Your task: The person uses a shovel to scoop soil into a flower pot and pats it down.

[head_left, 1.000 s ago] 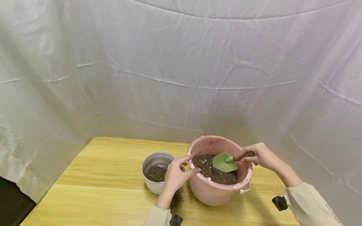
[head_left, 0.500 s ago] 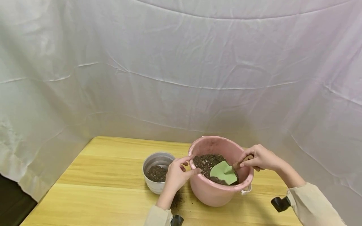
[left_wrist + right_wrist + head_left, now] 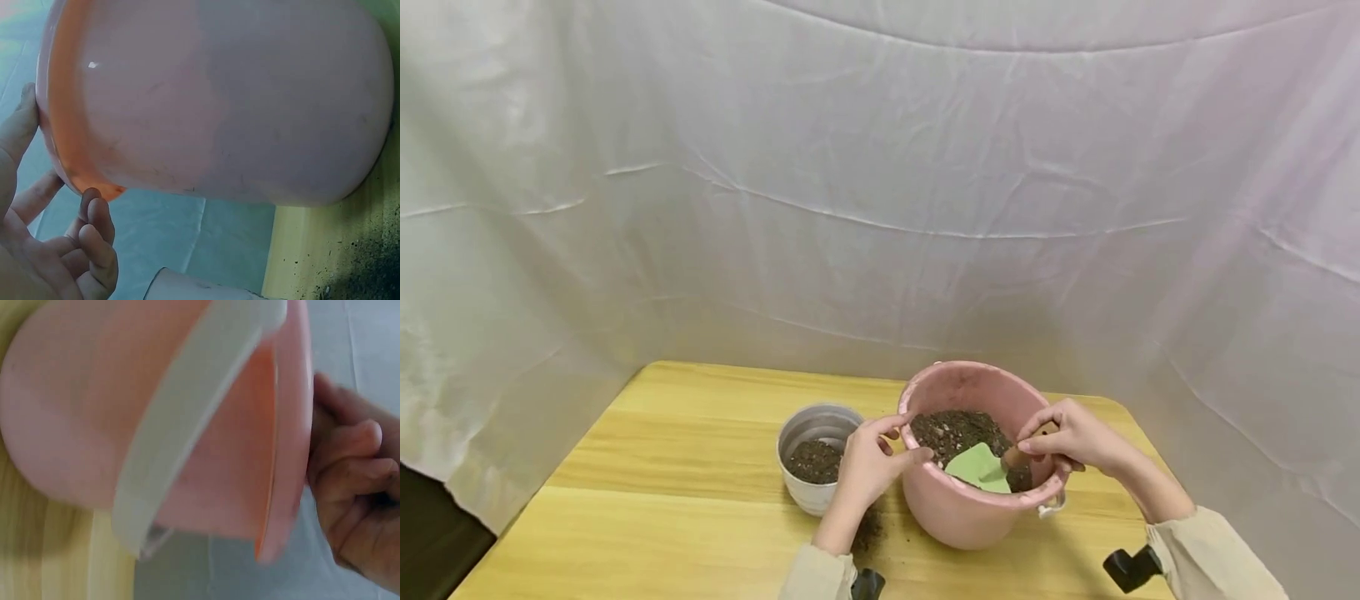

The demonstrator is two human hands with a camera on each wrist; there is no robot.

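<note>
I have my right hand [image 3: 1070, 439] curled tight round the wooden handle of the trowel [image 3: 979, 468], whose green blade is tipped down into the soil [image 3: 962, 429] on the near side of the pink bucket [image 3: 970, 512]. The bucket stands toward the counter's [image 3: 685, 467] near right part, well back from the left edge. My left hand [image 3: 868, 467] is at the bucket's left rim, thumb and forefinger touching it, the other fingers loosely curled; in the left wrist view the fingers [image 3: 94, 244] are bent just beside the wall and close on nothing, so I count this as a steadying touch and not a hold. The white pot [image 3: 815, 467] stands just left of the bucket, partly behind that hand, with a shallow layer of soil in it. Some soil is spilled on the counter in front of the pot.

To do this scoop well, I judge I should push the blade in low and forward, then level it before lifting, so the load sits in the hollow and does not slide off the tip. The left hand should press the rim firmly so the bucket does not tilt or skid toward the pot. I would lift slowly and keep the carry short and low over the rim, given the crumbs already lying on the counter.
</note>
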